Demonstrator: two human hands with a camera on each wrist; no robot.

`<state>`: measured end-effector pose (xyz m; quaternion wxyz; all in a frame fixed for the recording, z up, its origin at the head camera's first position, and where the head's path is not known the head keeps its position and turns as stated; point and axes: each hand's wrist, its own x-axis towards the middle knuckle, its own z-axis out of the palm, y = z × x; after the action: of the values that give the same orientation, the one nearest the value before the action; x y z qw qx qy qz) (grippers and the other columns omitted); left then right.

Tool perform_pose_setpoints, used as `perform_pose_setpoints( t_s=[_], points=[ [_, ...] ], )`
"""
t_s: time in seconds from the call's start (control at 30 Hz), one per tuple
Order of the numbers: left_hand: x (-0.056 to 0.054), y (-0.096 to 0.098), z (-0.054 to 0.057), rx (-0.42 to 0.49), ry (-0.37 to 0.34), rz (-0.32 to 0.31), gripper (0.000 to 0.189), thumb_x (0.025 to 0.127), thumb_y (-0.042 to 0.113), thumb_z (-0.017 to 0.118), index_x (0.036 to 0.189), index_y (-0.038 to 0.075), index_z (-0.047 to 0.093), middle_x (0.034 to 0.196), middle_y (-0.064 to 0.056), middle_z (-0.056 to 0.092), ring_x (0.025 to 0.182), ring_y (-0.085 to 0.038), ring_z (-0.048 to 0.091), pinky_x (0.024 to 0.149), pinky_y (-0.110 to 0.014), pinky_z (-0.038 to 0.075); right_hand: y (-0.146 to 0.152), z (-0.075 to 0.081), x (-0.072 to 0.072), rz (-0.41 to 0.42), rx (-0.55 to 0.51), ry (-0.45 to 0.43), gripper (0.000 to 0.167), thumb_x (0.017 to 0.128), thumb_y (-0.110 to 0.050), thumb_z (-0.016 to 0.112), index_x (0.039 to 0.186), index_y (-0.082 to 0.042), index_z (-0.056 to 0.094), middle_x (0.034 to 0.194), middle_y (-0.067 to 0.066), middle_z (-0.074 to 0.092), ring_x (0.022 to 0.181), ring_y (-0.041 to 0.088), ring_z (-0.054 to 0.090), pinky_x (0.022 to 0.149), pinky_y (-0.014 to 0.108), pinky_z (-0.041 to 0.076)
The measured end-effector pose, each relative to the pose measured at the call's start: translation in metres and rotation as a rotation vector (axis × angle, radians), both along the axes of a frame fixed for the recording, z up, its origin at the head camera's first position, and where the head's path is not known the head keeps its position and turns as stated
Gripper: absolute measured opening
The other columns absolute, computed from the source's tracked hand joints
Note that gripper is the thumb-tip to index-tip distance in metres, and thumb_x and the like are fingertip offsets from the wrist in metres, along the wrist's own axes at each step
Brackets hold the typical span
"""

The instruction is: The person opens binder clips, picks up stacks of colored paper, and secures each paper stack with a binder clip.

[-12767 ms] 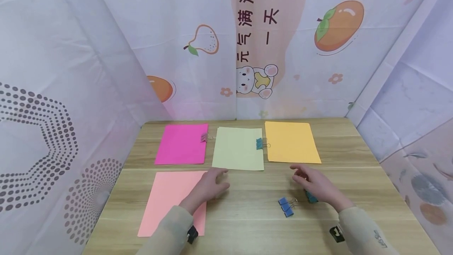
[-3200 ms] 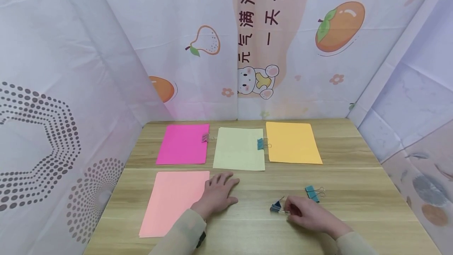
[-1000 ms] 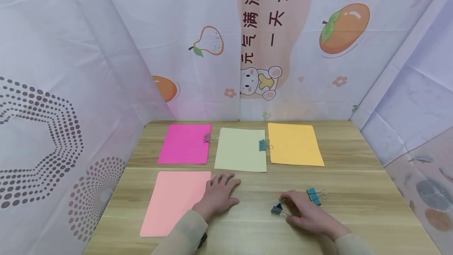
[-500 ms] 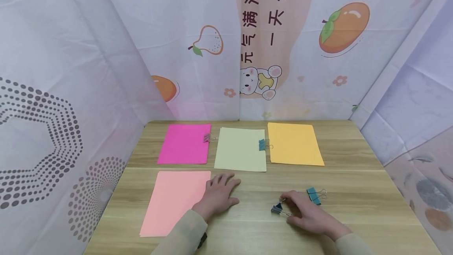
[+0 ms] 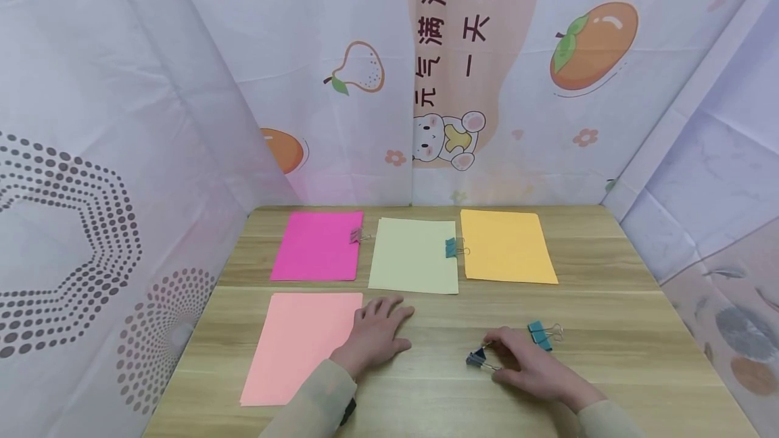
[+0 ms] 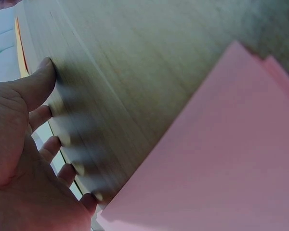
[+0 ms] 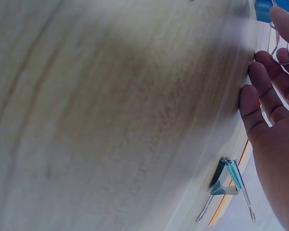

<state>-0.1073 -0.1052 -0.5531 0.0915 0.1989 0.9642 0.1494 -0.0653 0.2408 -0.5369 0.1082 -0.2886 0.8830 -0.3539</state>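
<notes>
My right hand [image 5: 528, 365] pinches the wire handles of a blue binder clip [image 5: 477, 358] between thumb and index finger. The clip stands tilted on the wooden table, its body pointing left. In the right wrist view, the blue clip [image 7: 263, 10] is partly cut off at the top corner. Just beyond that hand lies a teal binder clip [image 5: 539, 336], handles to the right. My left hand [image 5: 372, 334] rests with spread fingers, fingertips on the table, beside the right edge of a light pink paper stack [image 5: 298, 350]. The left palm [image 6: 19, 159] holds nothing.
Along the back lie a magenta paper stack [image 5: 316, 249] with a mauve binder clip [image 5: 356, 236], a pale green stack [image 5: 410, 259] with a teal binder clip [image 5: 450, 247] on its right edge, and an orange-yellow stack [image 5: 508, 249]. Printed curtains [image 5: 292, 73] enclose the table.
Since the earliest frame, my left hand has settled on the table and my right hand has moved onto the blue binder clip, which is now tilted up. Over the last second, both hands stay still.
</notes>
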Motion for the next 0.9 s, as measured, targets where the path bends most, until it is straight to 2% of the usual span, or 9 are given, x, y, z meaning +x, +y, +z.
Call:
perform_pose_setpoints(
  t_s=[0.27, 0.57, 0.9],
  points=[
    [-0.0003, -0.0003, -0.0013, -0.005, -0.001, -0.002, 0.061, 0.093, 0.048, 0.069, 0.149, 0.032, 0.051, 0.159, -0.002, 0.036, 0.143, -0.037, 0.033, 0.104, -0.061, 0.034, -0.0009, -0.0015, -0.0005, -0.007, -0.002, 0.03, 0.043, 0.09, -0.03, 0.079, 0.126, -0.016, 0.059, 0.123, -0.006, 0.06, 0.11, 0.012, 0.058, 0.094, 0.032, 0.053],
    [0.0001, -0.0004, 0.0012, -0.003, -0.008, 0.005, 0.061, 0.093, 0.048, 0.069, 0.149, 0.031, 0.052, 0.159, -0.002, 0.037, 0.143, -0.037, 0.033, 0.105, -0.061, 0.034, -0.002, 0.0009, -0.0016, -0.048, 0.011, -0.059, 0.043, 0.092, -0.037, 0.076, 0.125, -0.016, 0.058, 0.122, -0.004, 0.061, 0.108, 0.012, 0.059, 0.093, 0.032, 0.054],
    [-0.001, 0.0003, 0.0025, 0.003, -0.031, 0.004, 0.061, 0.094, 0.047, 0.068, 0.15, 0.031, 0.05, 0.161, -0.002, 0.035, 0.144, -0.037, 0.031, 0.107, -0.062, 0.032, -0.0051, 0.0013, -0.0041, -0.055, -0.036, -0.099, 0.038, 0.093, -0.032, 0.076, 0.12, -0.011, 0.059, 0.105, -0.004, 0.061, 0.092, 0.009, 0.057, 0.077, 0.026, 0.052]
  ],
)
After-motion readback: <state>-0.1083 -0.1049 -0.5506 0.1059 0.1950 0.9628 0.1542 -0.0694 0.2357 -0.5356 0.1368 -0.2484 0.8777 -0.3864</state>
